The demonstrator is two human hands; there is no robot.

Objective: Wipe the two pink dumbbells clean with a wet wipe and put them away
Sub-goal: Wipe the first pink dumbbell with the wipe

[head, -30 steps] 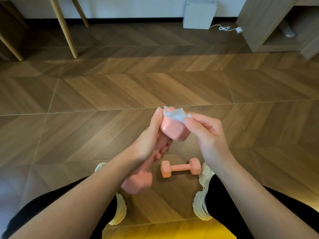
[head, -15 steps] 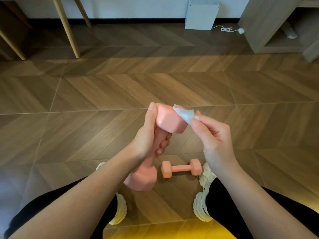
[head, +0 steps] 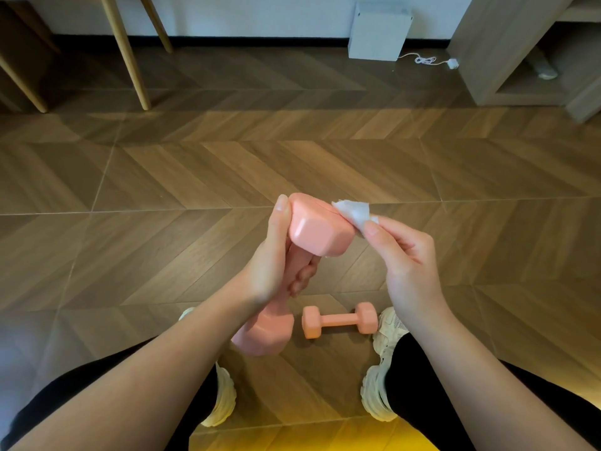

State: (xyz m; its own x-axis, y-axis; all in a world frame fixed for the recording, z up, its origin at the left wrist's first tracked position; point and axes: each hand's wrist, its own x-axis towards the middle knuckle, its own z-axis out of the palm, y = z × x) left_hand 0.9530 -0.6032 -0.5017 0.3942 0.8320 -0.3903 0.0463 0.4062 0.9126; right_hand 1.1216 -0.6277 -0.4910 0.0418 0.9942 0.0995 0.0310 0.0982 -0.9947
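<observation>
- Fingers (head: 300,276) of the left hand (head: 266,255) were curled round the handle of dumbbell 1 (head: 320,229), with the thumb laid up along the side of its upper head.
- Fingers (head: 374,230) of the right hand (head: 406,255) pinched a crumpled wet wipe (head: 353,211), which touched the far right edge of that upper head.
- Dumbbell 1 was held in the air, nearly upright and slightly tilted. Its upper head sat between the 2 hands and its lower head hung below the left wrist.
- Handling, as judged: the dumbbell looked rigid, dense and smooth-coated, and was likely slippery once damp. The narrow handle offered the surest hold and left both heads exposed. The wipe looked soft, limp and light, so a pinch was enough to hold it.
- Dumbbell 2 (head: 340,320) lay on its side on the floor (head: 195,177), between 2 white shoes (head: 379,385) and just beside the right one, with neither hand on it.
- Room: the floor was herringbone wood. Wooden legs (head: 125,50) stood at the far left. A white box (head: 379,30) with a cable (head: 426,60) stood by the wall. An open shelf unit (head: 507,43) stood at the far right, but whether it served as storage could not be told.
</observation>
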